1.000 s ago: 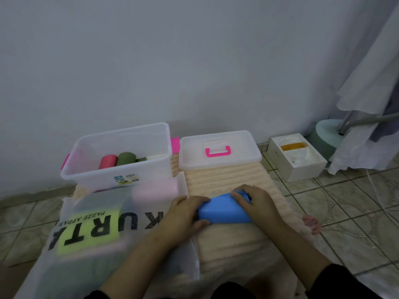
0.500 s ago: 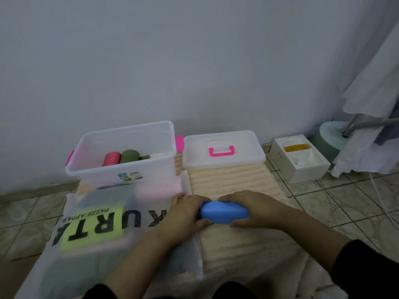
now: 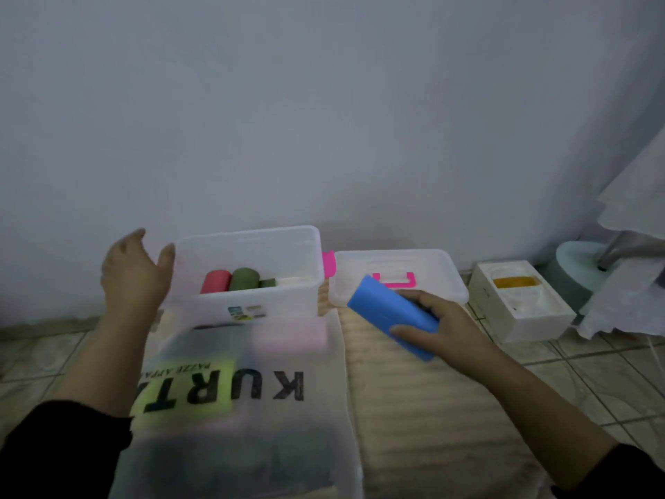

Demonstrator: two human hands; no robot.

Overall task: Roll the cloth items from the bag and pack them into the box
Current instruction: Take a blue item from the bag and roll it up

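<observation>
Now, blue roll [image 3: 392, 316]: soft, light; we judge a mid-length grip keeps it wound.
Right hand [image 3: 440, 327]: fingers curled round it.
Left hand [image 3: 135, 273]: fingers spread beside box [image 3: 248, 304].

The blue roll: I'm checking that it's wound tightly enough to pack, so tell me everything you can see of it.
The blue roll is a plain bright blue cloth wound into a smooth, compact cylinder, with no loose end showing. The right hand grips its near half, fingers curled round it, and holds it in the air, tilted, its far end raised up and to the left. It hangs above the beige mat, in front of the lid, to the right of the clear box. Only that hand touches it.
</observation>
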